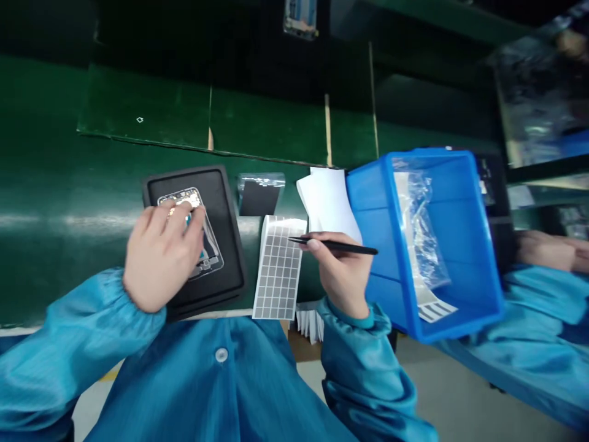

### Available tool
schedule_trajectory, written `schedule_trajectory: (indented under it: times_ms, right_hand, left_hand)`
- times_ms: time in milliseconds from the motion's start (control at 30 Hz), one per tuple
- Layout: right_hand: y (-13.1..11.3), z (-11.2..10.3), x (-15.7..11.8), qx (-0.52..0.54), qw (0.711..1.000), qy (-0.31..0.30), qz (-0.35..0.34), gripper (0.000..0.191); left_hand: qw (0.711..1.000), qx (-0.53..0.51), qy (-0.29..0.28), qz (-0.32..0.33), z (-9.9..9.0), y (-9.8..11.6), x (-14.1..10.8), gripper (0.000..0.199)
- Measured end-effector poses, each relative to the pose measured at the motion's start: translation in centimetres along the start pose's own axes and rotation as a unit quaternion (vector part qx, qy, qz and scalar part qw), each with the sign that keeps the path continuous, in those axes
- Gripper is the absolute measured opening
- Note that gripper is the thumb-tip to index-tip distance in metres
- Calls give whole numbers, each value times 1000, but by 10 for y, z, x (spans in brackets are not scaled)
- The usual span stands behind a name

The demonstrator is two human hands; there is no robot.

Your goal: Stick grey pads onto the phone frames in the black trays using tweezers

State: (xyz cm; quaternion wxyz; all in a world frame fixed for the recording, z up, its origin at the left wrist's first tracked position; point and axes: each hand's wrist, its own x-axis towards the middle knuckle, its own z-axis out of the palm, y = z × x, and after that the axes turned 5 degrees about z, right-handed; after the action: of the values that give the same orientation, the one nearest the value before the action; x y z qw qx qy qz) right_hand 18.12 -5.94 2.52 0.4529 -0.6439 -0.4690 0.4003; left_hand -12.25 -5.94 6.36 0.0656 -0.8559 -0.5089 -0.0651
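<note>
My right hand [343, 267] pinches black tweezers [352, 247], their tips pointing left over a sheet of grey rectangular stickers [279, 264]. On the left, an opened phone [212, 252] with bare inner parts lies in a black tray [232, 245]. My left hand [163, 252] bends its fingers over the phone and grips it, covering much of its left side. The thumb and the fingertips are mostly hidden. Between the tray and the white papers [331, 199] lies a small clear bag [261, 193] with a dark piece in it.
A blue bin [380, 230] stands tilted at the right, with clear plastic film [426, 239] and a paper strip inside. Beyond it a co-worker's hands [547, 250] are blurred. A raised green ledge [267, 132] runs across the back, and another phone part [300, 18] sits at the top.
</note>
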Motion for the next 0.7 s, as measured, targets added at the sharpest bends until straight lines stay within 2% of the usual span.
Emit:
schedule_trajectory:
  times_ms: [67, 167, 233, 300, 433, 700]
  right_hand:
    - [22, -7, -5, -4, 1000, 8, 11, 16]
    - [38, -7, -2, -7, 1000, 31, 2, 16]
    - [41, -8, 5, -13, 999, 38, -11, 16]
    - [42, -10, 13, -22, 999, 30, -22, 14]
    - [48, -14, 21, -34, 999, -6, -24, 12]
    - [39, -15, 25, -15, 1000, -4, -24, 11]
  left_hand:
    - [996, -63, 4, 58, 6, 24, 27, 30]
    - [975, -138, -38, 171, 29, 61, 69, 20]
    - [966, -146, -70, 201, 47, 79, 90, 21]
    - [967, -133, -91, 196, 60, 89, 101, 21]
    - [971, -107, -105, 189, 69, 93, 104, 18]
    - [962, -98, -135, 218, 56, 93, 92, 23]
